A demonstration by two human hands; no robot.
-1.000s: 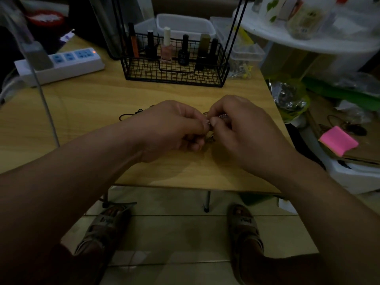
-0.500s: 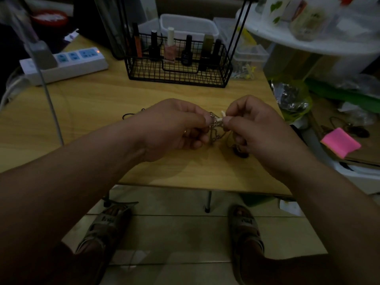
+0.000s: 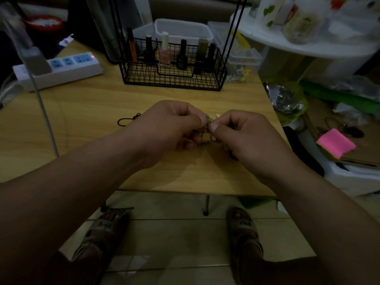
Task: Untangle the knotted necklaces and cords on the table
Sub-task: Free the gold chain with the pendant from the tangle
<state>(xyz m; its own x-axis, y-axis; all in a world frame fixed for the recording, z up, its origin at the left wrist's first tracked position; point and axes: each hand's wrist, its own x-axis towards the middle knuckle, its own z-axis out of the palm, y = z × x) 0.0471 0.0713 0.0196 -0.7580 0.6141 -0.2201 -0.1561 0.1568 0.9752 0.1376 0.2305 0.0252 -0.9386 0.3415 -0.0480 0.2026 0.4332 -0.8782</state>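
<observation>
Both hands are sitting a little further apart than half a second ago, and more of the chain is showing between them. Nearest to the camera, over the near half of the wooden table (image 3: 82,112), the left hand (image 3: 170,130) is pinching the metal necklace (image 3: 207,125) between thumb and forefinger, and the right hand (image 3: 244,136) is pinching the same chain just beside it — the fingertips are nearly touching. A short stretch is rising between the two pinches, and another loop is sagging below them toward the right palm. A small pale piece is poking out above the right forefinger; what it is cannot be made out.

Judging from these grips, the step in hand is teasing a knot loose. It will go best with light, sideways pulls that are opening the loops rather than tightening them, and with the left pinch holding the knot steady while the right one is working a single strand free. The dim light is making the fine links hard to follow, so slow work seems wise.

Further back, a black cord (image 3: 128,120) is lying on the table behind the left hand, untouched. Beyond it a black wire basket (image 3: 172,79) is holding a row of upright nail-polish bottles (image 3: 165,51). Behind the basket a white plastic tub (image 3: 183,31) is standing — its contents are not visible.
</observation>
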